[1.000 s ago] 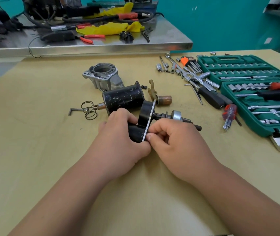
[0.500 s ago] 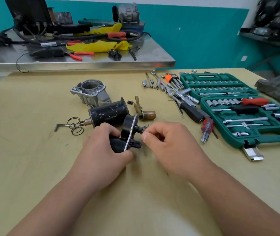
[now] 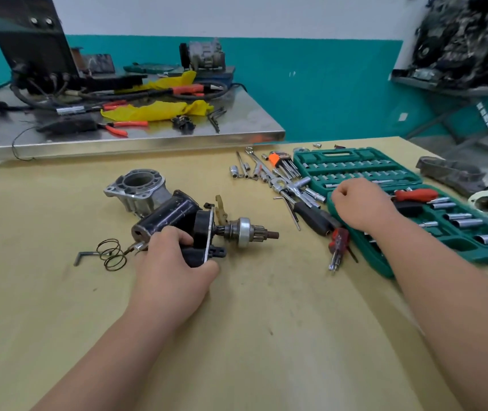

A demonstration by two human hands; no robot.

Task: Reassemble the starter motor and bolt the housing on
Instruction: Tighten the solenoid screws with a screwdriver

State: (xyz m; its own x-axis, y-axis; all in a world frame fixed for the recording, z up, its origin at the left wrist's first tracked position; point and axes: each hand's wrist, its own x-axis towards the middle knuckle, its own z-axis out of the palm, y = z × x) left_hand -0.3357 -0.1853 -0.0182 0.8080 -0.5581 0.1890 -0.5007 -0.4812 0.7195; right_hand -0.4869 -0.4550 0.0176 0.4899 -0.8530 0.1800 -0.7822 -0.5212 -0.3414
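The black starter motor body (image 3: 171,216) lies on the wooden table (image 3: 266,321), its end plate and pinion shaft (image 3: 247,229) pointing right. My left hand (image 3: 174,262) grips the lower black cylinder and the plate from the near side. The bare aluminium housing (image 3: 137,188) sits just behind the motor, apart from it. A brass-coloured fork lever (image 3: 221,208) stands behind the plate. My right hand (image 3: 361,203) hovers over the left edge of the green socket set (image 3: 355,163), fingers curled under; nothing shows in it.
Wire springs and a bent rod (image 3: 109,253) lie left of the motor. Loose sockets, a ratchet with a black handle (image 3: 315,218), hex keys (image 3: 281,163) and a small red tool (image 3: 337,240) sit between motor and socket set. A steel bench (image 3: 147,137) with pliers stands behind.
My right hand left the pinion shaft and swung right to the socket set. The left hand kept its grip and turned the motor, so the pinion shaft shows. The view tilted up.
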